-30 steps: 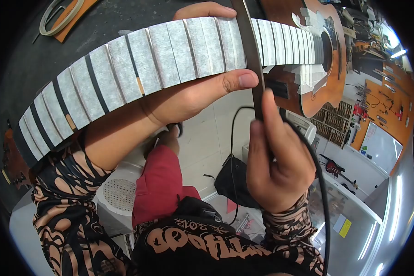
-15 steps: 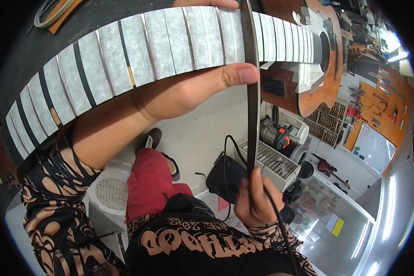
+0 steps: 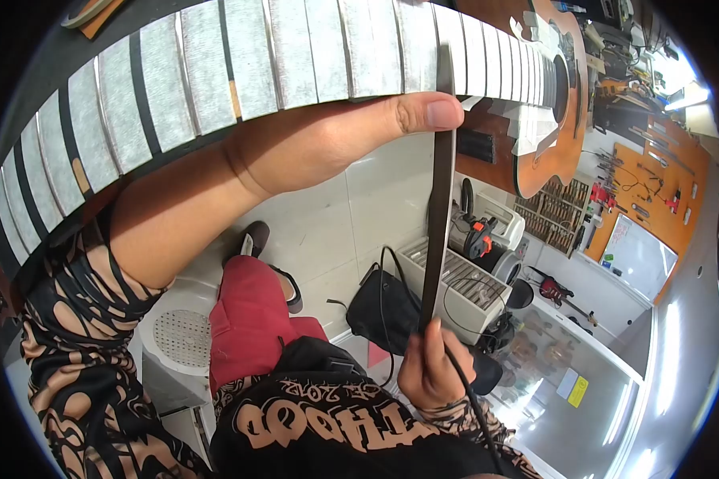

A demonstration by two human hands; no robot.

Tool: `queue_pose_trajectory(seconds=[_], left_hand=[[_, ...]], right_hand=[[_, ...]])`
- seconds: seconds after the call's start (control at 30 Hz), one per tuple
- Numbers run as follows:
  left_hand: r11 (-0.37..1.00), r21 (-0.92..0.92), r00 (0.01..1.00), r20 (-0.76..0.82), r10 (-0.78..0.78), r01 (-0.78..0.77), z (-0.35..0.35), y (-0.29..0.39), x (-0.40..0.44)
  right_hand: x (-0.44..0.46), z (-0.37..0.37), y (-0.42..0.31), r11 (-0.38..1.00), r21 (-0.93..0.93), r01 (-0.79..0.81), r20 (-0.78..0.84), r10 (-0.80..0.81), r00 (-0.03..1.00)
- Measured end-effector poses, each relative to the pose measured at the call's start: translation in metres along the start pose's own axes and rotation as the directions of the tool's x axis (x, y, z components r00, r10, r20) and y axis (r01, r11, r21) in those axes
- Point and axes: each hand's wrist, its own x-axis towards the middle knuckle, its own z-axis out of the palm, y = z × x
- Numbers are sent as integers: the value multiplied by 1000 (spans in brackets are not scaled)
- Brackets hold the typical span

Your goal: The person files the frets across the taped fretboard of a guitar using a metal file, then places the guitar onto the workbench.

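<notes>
My left hand (image 3: 339, 140) reaches under the guitar neck, its thumb along the near edge and against a long flat dark metal file (image 3: 437, 231). The neck's fretboard (image 3: 256, 56) is covered with pale tape between the frets. My right hand (image 3: 435, 369) is closed round the file's lower end. The file's narrow tip lies across the fretboard near the body. The guitar's brown body (image 3: 499, 164) is at the upper right, with tape beside the sound hole. The fingers of my left hand are mostly hidden behind the neck.
A black cable (image 3: 461, 375) runs close by my right hand. Below are a black bag (image 3: 379, 307), a white stool (image 3: 182, 339) and a box with a slatted top (image 3: 463, 275). An orange tool board (image 3: 651, 191) hangs at the right. A coiled strip lies at the upper left.
My right hand has moved down toward my body, drawing the file with it, so its tip now shows on the fretboard. The neck sits higher in view.
</notes>
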Motion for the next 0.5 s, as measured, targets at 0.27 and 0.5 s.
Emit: queue_pose_trajectory(seconds=[0.27,0.5], left_hand=[[981,122,986,-53,157,-149,-5,5,-1],[981,140,989,-37,141,-135,-2,2,-3]], right_hand=[[130,2,-25,994,73,-78,-12,79,997],[73,-14,-43,397,864,-310,-29,654,756]])
